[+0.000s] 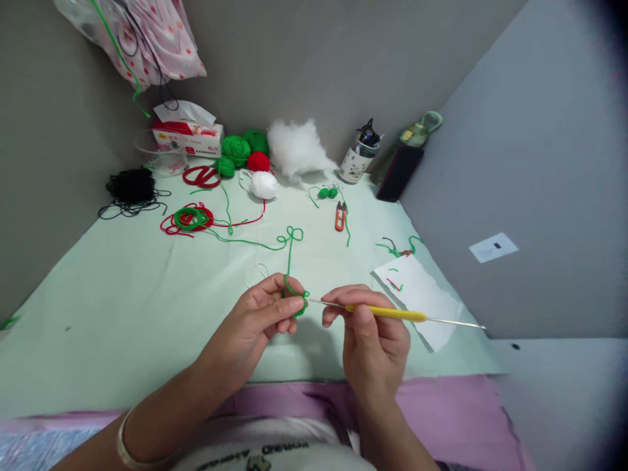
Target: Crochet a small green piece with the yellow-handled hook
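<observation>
My left hand (262,314) pinches a small green crochet piece (300,306) between thumb and fingers, with green yarn (289,252) wrapped over the index finger and trailing away across the table. My right hand (366,327) is closed on a yellow-handled crochet hook (387,313), held level. The hook's metal tip reaches left into the green piece. Both hands hover just above the pale green table cover (122,307), close to its near edge.
Green balls of yarn (238,149), a red ball (258,161), white stuffing (297,149), a tissue box (189,134), black yarn (131,186), red scissors (201,176), orange snips (340,216), a cup of tools (358,160) and white paper (422,294) lie on the table between grey walls.
</observation>
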`<state>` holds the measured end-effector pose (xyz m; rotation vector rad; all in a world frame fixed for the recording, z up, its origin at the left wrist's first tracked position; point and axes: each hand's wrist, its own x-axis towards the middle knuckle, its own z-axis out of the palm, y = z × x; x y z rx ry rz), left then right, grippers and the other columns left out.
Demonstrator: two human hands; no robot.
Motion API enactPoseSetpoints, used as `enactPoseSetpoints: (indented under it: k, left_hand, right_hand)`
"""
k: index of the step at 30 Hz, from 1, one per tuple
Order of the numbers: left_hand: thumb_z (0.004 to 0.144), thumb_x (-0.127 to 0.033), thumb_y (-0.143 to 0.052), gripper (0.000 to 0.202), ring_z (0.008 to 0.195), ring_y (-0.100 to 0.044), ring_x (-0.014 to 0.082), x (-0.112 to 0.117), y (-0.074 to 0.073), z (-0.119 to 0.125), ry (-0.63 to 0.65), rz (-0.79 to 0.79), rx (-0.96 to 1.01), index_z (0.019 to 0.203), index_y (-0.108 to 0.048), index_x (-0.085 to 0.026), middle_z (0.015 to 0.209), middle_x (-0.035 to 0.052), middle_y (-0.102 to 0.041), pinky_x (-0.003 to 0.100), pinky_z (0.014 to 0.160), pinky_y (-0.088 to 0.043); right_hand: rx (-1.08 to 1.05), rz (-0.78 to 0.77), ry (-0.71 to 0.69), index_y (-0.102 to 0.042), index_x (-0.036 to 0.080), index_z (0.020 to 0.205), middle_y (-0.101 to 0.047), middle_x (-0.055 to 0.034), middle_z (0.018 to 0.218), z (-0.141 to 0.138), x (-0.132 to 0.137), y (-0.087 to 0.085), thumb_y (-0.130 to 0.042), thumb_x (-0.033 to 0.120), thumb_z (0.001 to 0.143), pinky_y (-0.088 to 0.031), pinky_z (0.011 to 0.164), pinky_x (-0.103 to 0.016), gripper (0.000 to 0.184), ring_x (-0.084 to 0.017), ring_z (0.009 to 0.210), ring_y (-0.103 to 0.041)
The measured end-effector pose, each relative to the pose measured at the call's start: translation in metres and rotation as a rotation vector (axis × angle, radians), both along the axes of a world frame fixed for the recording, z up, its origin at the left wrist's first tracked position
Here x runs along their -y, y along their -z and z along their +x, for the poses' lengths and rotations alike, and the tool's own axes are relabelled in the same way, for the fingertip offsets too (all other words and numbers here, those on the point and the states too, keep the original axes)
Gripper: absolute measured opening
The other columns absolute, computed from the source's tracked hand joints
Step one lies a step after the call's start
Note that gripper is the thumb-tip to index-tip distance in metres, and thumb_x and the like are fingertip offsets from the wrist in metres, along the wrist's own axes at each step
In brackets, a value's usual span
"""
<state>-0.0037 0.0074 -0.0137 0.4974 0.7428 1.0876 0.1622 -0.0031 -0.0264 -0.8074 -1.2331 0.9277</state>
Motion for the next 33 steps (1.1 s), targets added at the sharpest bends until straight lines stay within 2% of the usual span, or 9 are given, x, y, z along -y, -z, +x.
enactPoseSetpoints:
  k: [19, 25, 29, 33]
  left_hand:
    - [0.077, -0.025, -0.093, 0.016, 0.053, -0.042, 0.0026, 0.0026, -0.0028, -0.0013, 0.013, 0.015, -0.038, 0.082, -0.079, -0.019, 0.076, -0.006, -0.058, 0.019, 0.058, -0.046]
    - [0.079, -0.027, -0.091, 0.016, 0.055, -0.042, 0.0041, 0.0021, -0.0019, -0.0008, 0.004, 0.038, -0.082, 0.083, -0.079, -0.019, 0.074, -0.0059, -0.056, 0.02, 0.059, -0.045]
    - [0.079, -0.026, -0.091, 0.016, 0.055, -0.044, 0.0043, 0.002, -0.0016, -0.0001, -0.001, 0.059, -0.103, 0.083, -0.078, -0.019, 0.074, -0.006, -0.057, 0.021, 0.06, -0.044]
    - [0.081, -0.026, -0.09, 0.019, 0.058, -0.05, 0.0054, 0.0031, -0.0024, 0.0007, 0.017, 0.071, -0.106, 0.096, -0.08, -0.021, 0.073, -0.0054, -0.06, 0.02, 0.057, -0.041]
  right_hand:
    - [0.041, 0.038, -0.015, -0.08, 0.027, 0.108, -0.077, -0.0025, 0.098, -0.0023, -0.0001, -0.0014, -0.057, 0.023, 0.108, -0.058, 0.069, -0.029, 0.023, -0.013, 0.076, -0.069]
    - [0.154, 0.076, 0.057, -0.079, 0.026, 0.106, -0.078, -0.0024, 0.097, -0.0031, 0.0009, -0.0035, -0.058, 0.018, 0.106, -0.059, 0.069, -0.029, 0.023, -0.013, 0.074, -0.069]
    - [0.194, 0.129, 0.055, -0.079, 0.027, 0.11, -0.079, -0.0029, 0.1, -0.004, 0.0032, -0.0034, -0.057, 0.016, 0.106, -0.06, 0.07, -0.029, 0.024, -0.013, 0.077, -0.069]
    - [0.143, 0.11, 0.018, -0.079, 0.027, 0.109, -0.078, -0.0023, 0.1, -0.0053, 0.0021, -0.0015, -0.057, 0.018, 0.107, -0.06, 0.07, -0.028, 0.023, -0.013, 0.079, -0.069]
